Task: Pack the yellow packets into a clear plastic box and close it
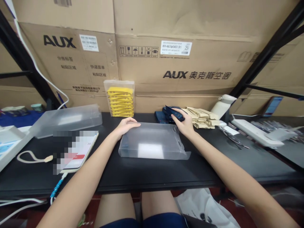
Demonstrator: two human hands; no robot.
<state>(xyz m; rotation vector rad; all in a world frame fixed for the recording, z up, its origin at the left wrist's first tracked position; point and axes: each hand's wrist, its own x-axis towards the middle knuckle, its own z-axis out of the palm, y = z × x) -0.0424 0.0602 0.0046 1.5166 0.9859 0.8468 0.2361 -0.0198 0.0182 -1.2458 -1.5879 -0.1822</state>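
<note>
A clear frosted plastic box (152, 136) lies flat on the black table in front of me, its right end flaps sticking out. At its far left corner, my left hand (127, 125) is closed on the edge, thumb on top. Beyond the far right corner, my right hand (184, 122) grips a dark blue packet (174, 114) between thumb and fingers. More dark blue packets (160, 117) lie just left of and beneath it. Stacked beige packets (201, 117) sit right beside this hand. Behind the box stands a similar clear box filled with yellow packets (120, 101).
Another clear plastic box (71, 120) lies at the left, behind a phone (80, 152) with a cable. To the right are a white bottle (223, 106), glasses (232, 137) and a white power strip (256, 133). Large cardboard (142, 69) forms the back wall.
</note>
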